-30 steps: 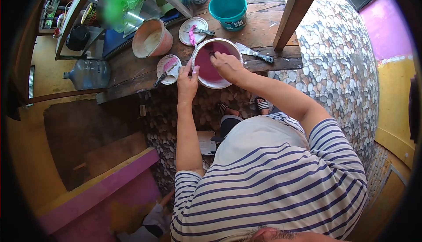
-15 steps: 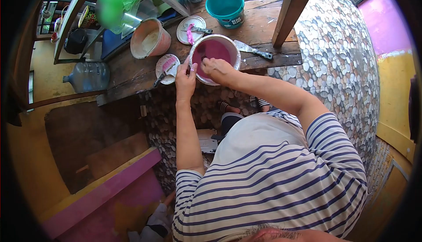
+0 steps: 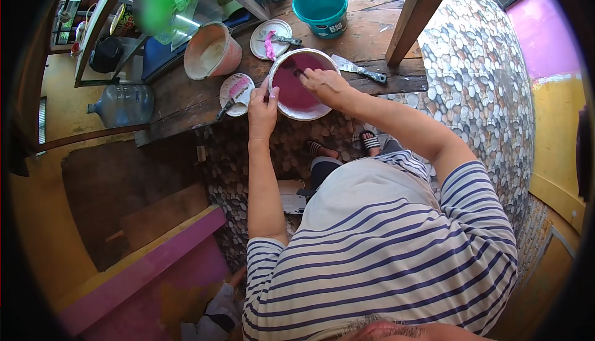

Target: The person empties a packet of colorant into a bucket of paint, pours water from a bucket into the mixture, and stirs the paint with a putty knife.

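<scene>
A white bucket [image 3: 333,100] with pink-purple paint-like material inside stands at the table's near edge. My left hand [image 3: 263,110] grips its left rim, thumb over the edge. My right hand [image 3: 326,87] is over the opening, closed around a dark-handled tool [image 3: 296,70] whose lower end is hidden in the bucket; its kind I cannot make out. Left of the bucket, a white lid [image 3: 228,87] bears pink smears and a putty knife [image 3: 228,108]. Behind it, another white lid [image 3: 282,28] carries a pink lump and a second putty knife [image 3: 286,41].
A broad scraper [image 3: 359,69] lies right of the bucket, near a wooden post [image 3: 416,22]. Farther back stand a teal bucket [image 3: 320,11] and an orange-pink bucket [image 3: 212,51]. A large water bottle [image 3: 127,105] is at the left. Someone else's arm [image 3: 237,277] shows below left.
My right hand has moved up and to the right inside the bucket's opening, with the tool now more visible. My left hand stays on the rim.
</scene>
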Action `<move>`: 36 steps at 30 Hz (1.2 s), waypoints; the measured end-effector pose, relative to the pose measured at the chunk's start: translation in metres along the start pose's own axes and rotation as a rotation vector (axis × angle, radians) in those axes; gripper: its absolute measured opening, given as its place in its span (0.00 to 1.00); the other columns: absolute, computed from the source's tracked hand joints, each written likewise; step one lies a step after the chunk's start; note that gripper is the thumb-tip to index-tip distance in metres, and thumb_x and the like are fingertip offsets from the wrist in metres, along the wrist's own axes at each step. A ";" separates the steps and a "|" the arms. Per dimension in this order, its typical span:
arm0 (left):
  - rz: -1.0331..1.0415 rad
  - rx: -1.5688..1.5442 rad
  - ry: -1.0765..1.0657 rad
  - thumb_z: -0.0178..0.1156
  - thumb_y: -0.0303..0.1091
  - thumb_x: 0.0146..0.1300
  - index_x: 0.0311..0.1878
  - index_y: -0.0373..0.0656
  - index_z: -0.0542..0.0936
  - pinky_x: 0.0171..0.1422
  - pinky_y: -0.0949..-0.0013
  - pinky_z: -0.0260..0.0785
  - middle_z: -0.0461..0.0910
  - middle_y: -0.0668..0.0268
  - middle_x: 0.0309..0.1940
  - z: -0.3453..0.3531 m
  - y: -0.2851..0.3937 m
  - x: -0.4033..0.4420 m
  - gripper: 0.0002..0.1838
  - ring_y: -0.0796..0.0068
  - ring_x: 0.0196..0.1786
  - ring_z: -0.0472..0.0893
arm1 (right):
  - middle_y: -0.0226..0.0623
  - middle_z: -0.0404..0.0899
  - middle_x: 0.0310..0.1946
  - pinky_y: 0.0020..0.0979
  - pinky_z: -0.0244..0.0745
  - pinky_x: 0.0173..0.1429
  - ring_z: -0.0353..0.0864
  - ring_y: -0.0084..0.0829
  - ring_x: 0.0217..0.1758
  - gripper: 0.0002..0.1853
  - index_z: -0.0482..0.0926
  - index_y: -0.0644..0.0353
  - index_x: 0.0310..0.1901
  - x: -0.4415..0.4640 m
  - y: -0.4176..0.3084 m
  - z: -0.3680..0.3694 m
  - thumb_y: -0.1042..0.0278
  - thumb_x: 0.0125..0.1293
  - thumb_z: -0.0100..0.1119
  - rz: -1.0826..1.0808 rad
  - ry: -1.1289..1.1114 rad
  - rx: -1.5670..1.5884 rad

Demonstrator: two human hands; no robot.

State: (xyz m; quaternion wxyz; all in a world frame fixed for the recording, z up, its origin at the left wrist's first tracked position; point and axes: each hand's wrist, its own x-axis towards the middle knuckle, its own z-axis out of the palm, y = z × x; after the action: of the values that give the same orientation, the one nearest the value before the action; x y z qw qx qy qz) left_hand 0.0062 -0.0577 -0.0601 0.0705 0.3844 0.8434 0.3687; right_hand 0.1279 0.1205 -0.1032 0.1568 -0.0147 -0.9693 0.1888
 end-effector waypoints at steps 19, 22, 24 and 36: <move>0.025 0.039 0.012 0.60 0.42 0.71 0.63 0.38 0.78 0.45 0.60 0.70 0.75 0.57 0.34 0.007 0.021 -0.001 0.23 0.61 0.36 0.75 | 0.51 0.83 0.34 0.44 0.82 0.40 0.86 0.49 0.36 0.10 0.78 0.67 0.43 -0.022 0.002 0.001 0.73 0.64 0.50 0.298 -0.072 0.015; 0.010 0.024 0.012 0.60 0.42 0.71 0.63 0.37 0.77 0.44 0.60 0.70 0.74 0.56 0.34 0.006 0.024 -0.003 0.24 0.60 0.35 0.75 | 0.54 0.84 0.32 0.46 0.81 0.42 0.86 0.51 0.36 0.10 0.81 0.65 0.38 -0.032 -0.001 -0.003 0.70 0.63 0.51 0.368 -0.177 0.087; 0.012 0.023 0.013 0.60 0.42 0.71 0.63 0.37 0.77 0.44 0.60 0.69 0.74 0.56 0.34 0.007 0.023 -0.004 0.24 0.60 0.35 0.75 | 0.56 0.84 0.31 0.46 0.81 0.43 0.86 0.52 0.36 0.11 0.82 0.66 0.35 -0.033 -0.009 -0.008 0.68 0.63 0.51 0.377 -0.192 0.147; 0.019 0.011 0.029 0.61 0.42 0.70 0.64 0.38 0.77 0.45 0.61 0.69 0.74 0.56 0.34 0.006 0.005 -0.017 0.24 0.60 0.37 0.74 | 0.63 0.82 0.35 0.51 0.76 0.54 0.83 0.59 0.44 0.20 0.84 0.70 0.38 -0.011 -0.013 -0.001 0.58 0.67 0.52 0.586 -0.070 0.520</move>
State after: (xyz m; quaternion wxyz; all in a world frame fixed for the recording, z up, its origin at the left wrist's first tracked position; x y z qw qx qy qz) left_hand 0.0237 -0.0644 -0.0636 0.0528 0.3872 0.8427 0.3704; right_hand 0.1391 0.1075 -0.1011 0.0616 -0.2440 -0.8488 0.4650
